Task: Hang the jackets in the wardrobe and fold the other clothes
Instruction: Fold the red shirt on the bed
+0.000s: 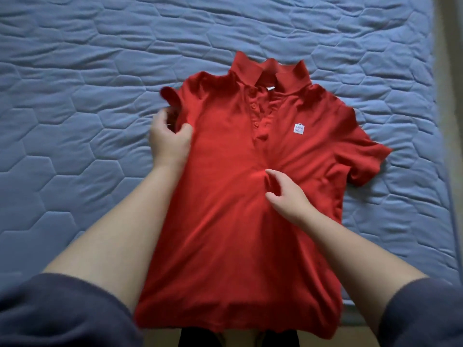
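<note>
A red polo shirt (233,221) lies face up on the bed, collar away from me, hem hanging over the near edge. It has a small white logo patch (299,128) on the chest. My left hand (170,139) pinches the shirt's left sleeve, which is bunched near the armpit. Near the bottom of the button placket, my right hand (285,194) pinches a small fold of fabric at the middle of the chest. The right sleeve lies spread flat toward the bed's right side.
A blue quilted mattress cover (75,108) fills the view around the shirt. The bed's right edge (443,121) runs down the right side. Floor and dark footwear (238,338) show under the hem at the bottom.
</note>
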A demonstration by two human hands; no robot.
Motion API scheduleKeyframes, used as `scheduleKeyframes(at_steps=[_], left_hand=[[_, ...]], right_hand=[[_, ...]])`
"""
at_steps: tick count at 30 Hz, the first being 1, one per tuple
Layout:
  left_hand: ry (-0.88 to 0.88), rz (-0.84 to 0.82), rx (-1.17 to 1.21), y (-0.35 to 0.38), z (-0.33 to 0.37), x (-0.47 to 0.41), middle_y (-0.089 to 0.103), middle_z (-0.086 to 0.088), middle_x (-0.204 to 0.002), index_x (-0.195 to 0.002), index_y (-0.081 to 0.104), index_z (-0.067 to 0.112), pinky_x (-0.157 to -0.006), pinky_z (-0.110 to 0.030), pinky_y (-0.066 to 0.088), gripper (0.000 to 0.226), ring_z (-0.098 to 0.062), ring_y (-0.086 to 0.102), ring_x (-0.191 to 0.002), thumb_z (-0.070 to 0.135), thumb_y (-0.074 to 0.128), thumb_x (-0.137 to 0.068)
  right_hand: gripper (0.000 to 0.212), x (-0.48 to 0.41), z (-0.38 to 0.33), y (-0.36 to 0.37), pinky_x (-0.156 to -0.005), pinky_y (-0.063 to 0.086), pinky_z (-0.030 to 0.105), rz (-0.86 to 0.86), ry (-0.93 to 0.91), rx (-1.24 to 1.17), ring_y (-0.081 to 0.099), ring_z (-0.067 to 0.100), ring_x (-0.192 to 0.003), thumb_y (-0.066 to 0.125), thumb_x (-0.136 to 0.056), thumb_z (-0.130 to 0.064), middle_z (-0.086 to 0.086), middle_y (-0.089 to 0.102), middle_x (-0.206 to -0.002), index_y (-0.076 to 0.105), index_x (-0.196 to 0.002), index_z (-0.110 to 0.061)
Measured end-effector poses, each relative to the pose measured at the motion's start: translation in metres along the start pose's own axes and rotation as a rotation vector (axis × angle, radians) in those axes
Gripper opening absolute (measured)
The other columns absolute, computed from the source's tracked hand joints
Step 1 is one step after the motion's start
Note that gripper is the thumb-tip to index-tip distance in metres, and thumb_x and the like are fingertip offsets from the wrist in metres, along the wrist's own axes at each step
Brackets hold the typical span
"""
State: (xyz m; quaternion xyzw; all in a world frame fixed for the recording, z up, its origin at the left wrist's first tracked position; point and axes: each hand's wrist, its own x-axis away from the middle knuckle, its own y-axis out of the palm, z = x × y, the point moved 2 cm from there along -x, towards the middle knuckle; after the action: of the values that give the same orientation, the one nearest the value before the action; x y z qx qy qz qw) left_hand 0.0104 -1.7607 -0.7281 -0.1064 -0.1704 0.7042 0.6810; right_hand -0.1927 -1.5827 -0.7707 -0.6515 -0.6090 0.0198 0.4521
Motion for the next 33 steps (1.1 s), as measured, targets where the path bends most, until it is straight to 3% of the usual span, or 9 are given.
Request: scheduleKeyframes(at_steps=[3, 7, 11, 15, 18, 22, 27, 29, 33], left_hand=[[0.366, -0.549, -0.41, 0.04, 0.017, 0.053, 0.057, 0.0, -0.097, -0.116, 0.059, 0.017, -0.079, -0.029, 0.045, 0.042, -0.018, 0.057, -0.087, 0.027, 0.066, -0.076], [0.385, -0.487, -0.767, 0.07, 0.004, 0.085, 0.049, -0.005, -0.128, -0.134, 0.045, 0.02, -0.094, -0.042, 0.038, 0.057, -0.026, 0.047, -0.119, 0.039, 0.06, -0.082], [0.339, -0.63, -1.064, 0.098, -0.025, 0.091, 0.008, -0.01, -0.16, -0.151, 0.014, 0.024, -0.116, -0.048, 0.012, 0.074, -0.03, 0.006, -0.147, 0.051, 0.045, -0.089], [0.286, -0.705, -1.223, 0.108, -0.044, 0.092, -0.001, -0.013, -0.16, -0.152, 0.002, 0.026, -0.116, -0.052, 0.008, 0.08, -0.034, 0.0, -0.146, 0.061, 0.037, -0.089], [0.25, -0.697, -1.215, 0.111, -0.036, 0.092, 0.0, -0.013, -0.16, -0.152, 0.004, 0.028, -0.116, -0.052, 0.008, 0.081, -0.034, 0.001, -0.146, 0.059, 0.042, -0.088], [0.208, -0.714, -1.172, 0.099, -0.019, 0.097, -0.002, -0.012, -0.16, -0.152, 0.003, 0.028, -0.117, -0.049, 0.01, 0.079, -0.032, 0.001, -0.147, 0.051, 0.046, -0.09], [0.161, -0.685, -1.032, 0.062, -0.005, 0.127, -0.005, -0.007, -0.161, -0.153, 0.0, 0.025, -0.117, -0.046, 0.013, 0.079, -0.024, -0.001, -0.148, 0.042, 0.047, -0.092], [0.126, -0.684, -1.05, 0.04, -0.009, 0.136, -0.005, -0.004, -0.161, -0.152, 0.001, 0.025, -0.118, -0.045, 0.012, 0.076, -0.021, -0.002, -0.148, 0.042, 0.045, -0.093], [0.158, -0.542, -0.985, 0.017, -0.019, 0.121, 0.015, -0.005, -0.158, -0.148, 0.026, 0.019, -0.117, -0.045, 0.016, 0.066, -0.021, 0.013, -0.146, 0.033, 0.053, -0.09]], right_hand=[[0.048, 0.004, 0.011, -0.032, -0.097, 0.038, 0.021, 0.24, 0.071, -0.126, 0.056, 0.02, -0.11, 0.058, -0.083, -0.003, 0.01, 0.057, -0.124, 0.052, -0.13, -0.01], [0.041, 0.006, 0.051, -0.077, -0.099, 0.038, 0.03, 0.661, 0.282, -0.219, 0.054, 0.03, -0.106, 0.058, -0.081, -0.002, 0.017, 0.054, -0.119, 0.055, -0.122, -0.003], [0.052, 0.001, 0.1, -0.113, -0.1, 0.03, 0.033, 0.966, 0.672, -0.394, 0.046, 0.034, -0.122, 0.06, -0.081, -0.015, 0.021, 0.048, -0.133, 0.046, -0.13, -0.005], [0.042, -0.022, 0.133, -0.126, -0.092, 0.05, 0.04, 0.75, 0.828, -0.927, 0.061, 0.028, -0.1, 0.064, -0.086, -0.036, 0.014, 0.06, -0.117, 0.055, -0.117, -0.009], [0.006, -0.028, 0.126, -0.137, -0.059, 0.052, 0.025, 0.616, 0.708, -1.101, 0.057, 0.015, -0.066, 0.064, -0.087, -0.016, 0.006, 0.062, -0.082, 0.063, -0.089, -0.011], [0.011, -0.024, 0.09, -0.159, -0.069, 0.048, 0.03, 0.903, 0.344, -0.572, 0.054, 0.015, -0.07, 0.059, -0.085, -0.011, 0.001, 0.06, -0.078, 0.062, -0.093, -0.005], [0.04, -0.008, -0.014, -0.102, -0.075, 0.045, 0.023, 0.178, -0.315, -0.139, 0.053, 0.008, -0.073, 0.068, -0.085, -0.025, -0.009, 0.057, -0.086, 0.056, -0.123, -0.021], [0.042, -0.005, -0.027, -0.075, -0.083, 0.048, 0.03, 0.046, -0.313, -0.029, 0.054, 0.01, -0.08, 0.065, -0.087, -0.027, -0.006, 0.057, -0.098, 0.055, -0.127, -0.022], [0.036, -0.021, -0.015, -0.074, -0.097, 0.042, 0.043, 0.341, -0.162, 0.051, 0.052, 0.023, -0.113, 0.06, -0.086, -0.019, 0.006, 0.055, -0.119, 0.057, -0.122, -0.016]])
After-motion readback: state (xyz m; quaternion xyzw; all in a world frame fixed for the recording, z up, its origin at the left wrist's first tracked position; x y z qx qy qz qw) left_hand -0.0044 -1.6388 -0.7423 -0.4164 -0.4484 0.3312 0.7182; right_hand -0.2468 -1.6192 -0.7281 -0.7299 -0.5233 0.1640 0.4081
